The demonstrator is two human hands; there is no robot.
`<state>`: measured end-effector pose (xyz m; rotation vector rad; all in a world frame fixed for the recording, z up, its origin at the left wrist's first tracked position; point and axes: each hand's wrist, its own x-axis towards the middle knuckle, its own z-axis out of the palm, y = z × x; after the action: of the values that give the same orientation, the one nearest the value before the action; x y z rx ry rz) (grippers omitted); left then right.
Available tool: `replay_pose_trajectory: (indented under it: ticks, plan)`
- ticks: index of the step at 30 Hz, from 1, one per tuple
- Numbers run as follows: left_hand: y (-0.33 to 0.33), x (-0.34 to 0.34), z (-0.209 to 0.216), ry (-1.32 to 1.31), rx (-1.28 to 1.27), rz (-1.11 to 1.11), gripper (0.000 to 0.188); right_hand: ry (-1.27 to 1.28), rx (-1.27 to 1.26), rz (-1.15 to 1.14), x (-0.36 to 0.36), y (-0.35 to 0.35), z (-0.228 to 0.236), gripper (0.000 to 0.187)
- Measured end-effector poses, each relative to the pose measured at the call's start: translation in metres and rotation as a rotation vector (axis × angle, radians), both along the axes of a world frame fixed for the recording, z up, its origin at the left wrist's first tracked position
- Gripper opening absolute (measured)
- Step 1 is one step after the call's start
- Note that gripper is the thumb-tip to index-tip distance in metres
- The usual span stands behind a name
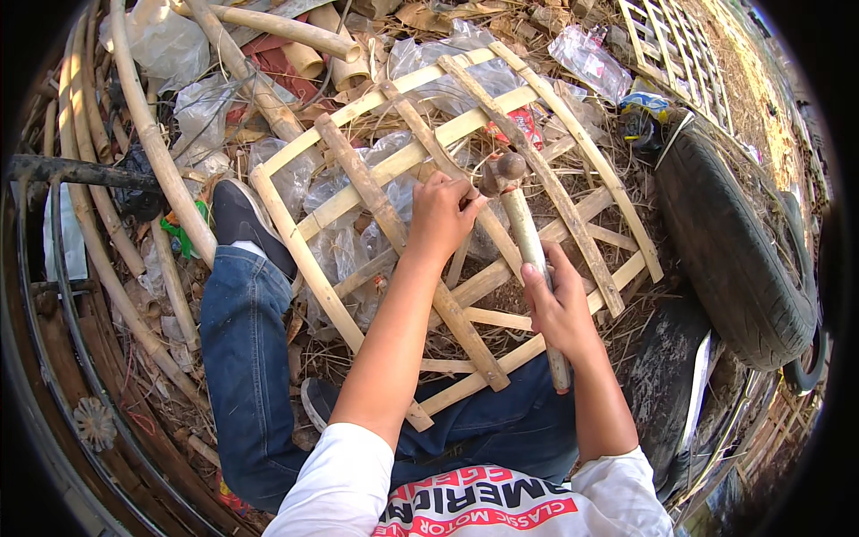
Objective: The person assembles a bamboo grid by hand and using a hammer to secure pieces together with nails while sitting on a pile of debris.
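Observation:
A lattice panel [411,159] of crossed bamboo strips lies tilted over my legs and the littered ground. My right hand [559,300] is wrapped round the pale handle of a hammer [525,228], whose rusty, round-ended head is over the middle of the panel. Just left of that head, my left hand [438,215] rests on a crossing strip with its thumb and forefinger pinched together. Whatever sits between those fingertips is too small to make out. Under the panel, clear plastic and dry scraps show through the gaps.
A black tire [735,246] stands at the right. Long bamboo poles [148,125] curve along the left, near a dark metal frame [67,259]. Another lattice [676,49] lies at the far right. Plastic bags [165,40] and a red wrapper [522,128] litter the ground.

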<state>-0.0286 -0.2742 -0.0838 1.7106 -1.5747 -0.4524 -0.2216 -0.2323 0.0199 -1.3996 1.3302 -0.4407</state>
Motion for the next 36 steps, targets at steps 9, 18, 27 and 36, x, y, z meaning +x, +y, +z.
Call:
replay_pose_trajectory:
  ticks: [9, 18, 27, 36]
  plan:
    - [-0.001, 0.0, -0.002, 0.027, -0.041, -0.009, 0.02, -0.03, 0.074, -0.021, 0.006, 0.001, 0.014, 0.034]
    - [0.0, 0.003, -0.008, -0.014, -0.069, 0.003, 0.022, -0.011, 0.071, -0.013, 0.005, 0.001, 0.012, 0.036]
    - [0.0, 0.002, -0.004, 0.078, -0.061, 0.014, 0.022, 0.035, -0.06, 0.016, 0.007, 0.008, -0.007, 0.031]
    - [0.001, 0.002, -0.01, 0.077, -0.013, 0.024, 0.019, 0.143, 0.041, 0.0, 0.017, 0.006, 0.011, 0.032]
